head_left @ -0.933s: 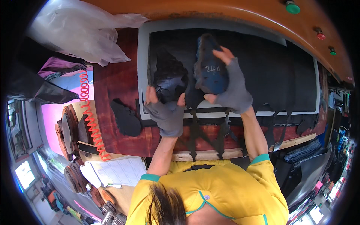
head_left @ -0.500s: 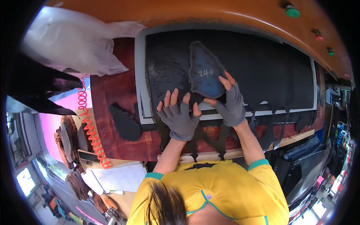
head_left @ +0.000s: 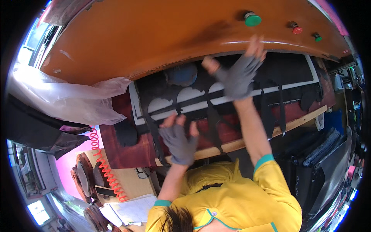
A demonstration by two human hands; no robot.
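My right hand (head_left: 240, 75), in a grey fingerless glove, is raised below the large green push button (head_left: 252, 19) on the orange machine panel (head_left: 154, 38). Its fingers are stretched and the thumb stands apart; they are blurred and hold nothing. My left hand (head_left: 178, 141), gloved alike, hovers by the near table edge with fingers apart and nothing in them. Beyond it, a flat blue cutting die (head_left: 182, 75) lies on black sheet material (head_left: 154, 87), its far part hidden by the panel. Rounded openings in the sheet show a white board (head_left: 191, 93) beneath.
Cut black strips (head_left: 214, 123) hang over the wooden front rail (head_left: 228, 145). Dark red table surface (head_left: 112, 150) shows around the board. At left are clear plastic sheeting (head_left: 89, 96), a coiled red hose (head_left: 110, 174) and papers (head_left: 129, 210). Red (head_left: 296, 29) and small green (head_left: 317, 37) buttons sit farther right.
Both hands have left the die: the right moved up toward the panel, the left drew back toward me. The view has shifted upward, and the panel now covers the die's far part.
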